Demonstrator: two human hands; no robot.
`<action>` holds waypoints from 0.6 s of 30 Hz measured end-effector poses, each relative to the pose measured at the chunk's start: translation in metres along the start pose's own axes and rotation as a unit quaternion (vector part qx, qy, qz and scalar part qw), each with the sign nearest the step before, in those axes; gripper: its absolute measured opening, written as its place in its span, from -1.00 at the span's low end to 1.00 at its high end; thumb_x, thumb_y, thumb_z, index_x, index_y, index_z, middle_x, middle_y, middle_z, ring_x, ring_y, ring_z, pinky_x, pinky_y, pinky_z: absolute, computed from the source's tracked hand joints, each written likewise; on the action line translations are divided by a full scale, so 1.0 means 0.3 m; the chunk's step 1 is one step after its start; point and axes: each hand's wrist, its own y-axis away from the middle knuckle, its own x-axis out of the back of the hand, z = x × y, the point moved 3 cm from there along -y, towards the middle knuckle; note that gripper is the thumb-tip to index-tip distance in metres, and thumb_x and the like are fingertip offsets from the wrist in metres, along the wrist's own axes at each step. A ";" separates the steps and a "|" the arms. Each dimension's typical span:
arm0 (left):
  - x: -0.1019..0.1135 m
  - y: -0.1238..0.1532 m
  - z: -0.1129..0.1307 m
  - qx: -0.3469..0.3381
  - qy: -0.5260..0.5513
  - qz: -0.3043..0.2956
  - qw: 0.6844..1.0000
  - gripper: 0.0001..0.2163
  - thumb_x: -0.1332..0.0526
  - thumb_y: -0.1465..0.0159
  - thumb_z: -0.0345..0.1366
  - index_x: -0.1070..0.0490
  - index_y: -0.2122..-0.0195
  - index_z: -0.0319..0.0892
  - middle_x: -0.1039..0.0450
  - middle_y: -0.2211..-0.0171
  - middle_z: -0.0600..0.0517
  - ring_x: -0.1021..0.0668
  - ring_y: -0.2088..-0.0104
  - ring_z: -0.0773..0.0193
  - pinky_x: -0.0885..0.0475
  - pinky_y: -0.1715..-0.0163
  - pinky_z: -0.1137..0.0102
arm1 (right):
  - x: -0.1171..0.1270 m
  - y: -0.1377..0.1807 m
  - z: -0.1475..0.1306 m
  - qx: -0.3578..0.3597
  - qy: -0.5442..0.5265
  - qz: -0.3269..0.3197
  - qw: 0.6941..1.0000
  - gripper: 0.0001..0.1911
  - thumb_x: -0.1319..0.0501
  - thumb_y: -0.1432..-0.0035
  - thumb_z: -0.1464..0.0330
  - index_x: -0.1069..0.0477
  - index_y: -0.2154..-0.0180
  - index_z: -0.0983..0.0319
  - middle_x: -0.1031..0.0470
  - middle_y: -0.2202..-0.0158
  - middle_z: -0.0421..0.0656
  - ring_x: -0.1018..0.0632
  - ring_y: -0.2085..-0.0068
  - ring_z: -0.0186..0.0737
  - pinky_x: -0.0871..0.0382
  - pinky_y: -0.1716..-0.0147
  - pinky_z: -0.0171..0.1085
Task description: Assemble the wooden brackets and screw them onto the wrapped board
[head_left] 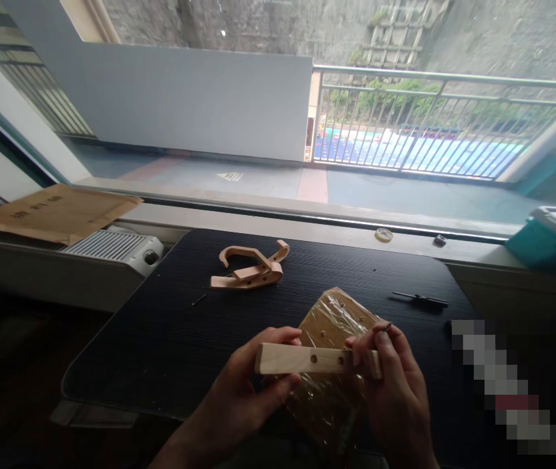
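My left hand (251,384) grips the left end of a pale wooden bar (307,359) with drilled holes, held level above the black table (170,326). My right hand (392,378) closes round the bar's right end and pinches a small dark screw (383,328) between thumb and forefinger. Under the bar lies a brown board wrapped in clear plastic (336,319), with several holes in it. Further back on the table rest curved wooden hook pieces (251,267).
A dark screwdriver (419,299) lies at the table's right side, a loose screw (198,300) at the left. A radiator (116,247) and a cardboard sheet (58,212) stand left; a teal box (546,244) sits on the sill at right.
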 end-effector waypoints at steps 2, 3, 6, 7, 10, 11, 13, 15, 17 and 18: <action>-0.007 -0.014 0.006 0.018 0.022 -0.007 1.000 -0.68 -0.24 -0.12 -0.22 -0.39 0.07 -0.08 -0.50 0.13 0.01 -0.54 0.18 0.19 -0.49 0.19 0.42 | 0.006 0.009 0.005 -0.012 0.006 -0.011 1.000 -0.77 -0.20 -0.08 0.15 -0.32 0.31 0.17 -0.38 0.57 -0.28 -0.46 0.40 -0.30 -0.35 0.36 -0.33; -0.010 -0.023 0.007 0.024 0.026 -0.005 0.999 -0.69 -0.24 -0.12 -0.21 -0.39 0.08 -0.08 -0.50 0.14 0.03 -0.54 0.20 0.21 -0.49 0.20 0.43 | 0.012 0.011 0.004 -0.013 0.012 -0.018 1.000 -0.76 -0.21 -0.07 0.15 -0.33 0.31 0.17 -0.39 0.56 -0.27 -0.46 0.41 -0.30 -0.35 0.39 -0.33; -0.023 -0.050 0.006 0.026 0.035 -0.009 0.999 -0.71 -0.23 -0.14 -0.21 -0.40 0.10 -0.10 -0.49 0.12 0.05 -0.53 0.17 0.21 -0.47 0.20 0.44 | 0.039 0.009 0.001 -0.003 0.022 -0.030 0.999 -0.77 -0.20 -0.08 0.15 -0.34 0.31 0.17 -0.40 0.54 -0.26 -0.43 0.46 -0.33 -0.35 0.43 -0.35; -0.029 -0.057 0.006 0.025 0.038 -0.016 0.999 -0.71 -0.23 -0.14 -0.20 -0.40 0.10 -0.10 -0.49 0.12 0.04 -0.53 0.15 0.20 -0.47 0.20 0.44 | 0.050 0.006 0.000 0.000 0.026 -0.027 0.999 -0.77 -0.20 -0.08 0.15 -0.34 0.31 0.17 -0.40 0.54 -0.26 -0.43 0.46 -0.33 -0.35 0.43 -0.35; -0.043 -0.078 0.013 0.025 0.034 -0.034 0.999 -0.72 -0.22 -0.15 -0.18 -0.41 0.11 -0.12 -0.49 0.15 0.03 -0.52 0.14 0.17 -0.48 0.21 0.41 | 0.078 -0.007 0.003 0.011 0.040 -0.019 0.999 -0.76 -0.20 -0.08 0.16 -0.34 0.28 0.18 -0.44 0.48 -0.24 -0.45 0.42 -0.32 -0.36 0.39 -0.34; -0.046 -0.086 0.017 0.024 0.029 -0.037 0.999 -0.72 -0.21 -0.15 -0.18 -0.41 0.12 -0.13 -0.49 0.16 0.02 -0.52 0.15 0.16 -0.48 0.22 0.40 | 0.084 -0.012 0.003 0.017 0.049 -0.018 0.998 -0.76 -0.20 -0.09 0.15 -0.35 0.28 0.18 -0.45 0.46 -0.23 -0.45 0.40 -0.31 -0.36 0.38 -0.33; -0.052 -0.109 0.025 0.018 0.025 -0.040 0.999 -0.73 -0.20 -0.16 -0.19 -0.41 0.12 -0.13 -0.48 0.15 0.01 -0.53 0.15 0.16 -0.48 0.21 0.39 | 0.095 -0.023 0.001 0.038 0.073 -0.019 0.996 -0.76 -0.19 -0.10 0.16 -0.34 0.28 0.19 -0.45 0.45 -0.22 -0.45 0.42 -0.31 -0.36 0.39 -0.32; -0.062 -0.136 0.033 -0.008 0.031 -0.052 0.998 -0.72 -0.19 -0.16 -0.25 -0.39 0.09 -0.13 -0.44 0.06 -0.01 -0.50 0.08 0.15 -0.47 0.14 0.36 | 0.104 -0.035 -0.004 0.065 0.099 -0.018 0.993 -0.76 -0.19 -0.10 0.17 -0.34 0.27 0.19 -0.42 0.47 -0.24 -0.43 0.46 -0.32 -0.35 0.43 -0.32; -0.077 -0.160 0.035 -0.051 0.026 -0.068 0.996 -0.67 -0.22 -0.12 -0.32 -0.38 0.05 -0.11 -0.34 -0.07 -0.03 -0.42 -0.05 0.12 -0.41 0.00 0.33 | 0.120 -0.049 -0.010 0.087 0.119 -0.004 0.989 -0.76 -0.19 -0.10 0.18 -0.34 0.27 0.19 -0.40 0.50 -0.25 -0.41 0.48 -0.33 -0.34 0.46 -0.32; -0.085 -0.166 0.031 -0.070 0.013 -0.077 0.994 -0.62 -0.23 -0.10 -0.36 -0.37 0.01 -0.09 -0.27 -0.13 -0.03 -0.36 -0.11 0.10 -0.35 -0.07 0.30 | 0.129 -0.057 -0.013 0.093 0.126 0.007 0.988 -0.76 -0.19 -0.10 0.18 -0.33 0.26 0.19 -0.39 0.51 -0.26 -0.41 0.48 -0.33 -0.34 0.46 -0.32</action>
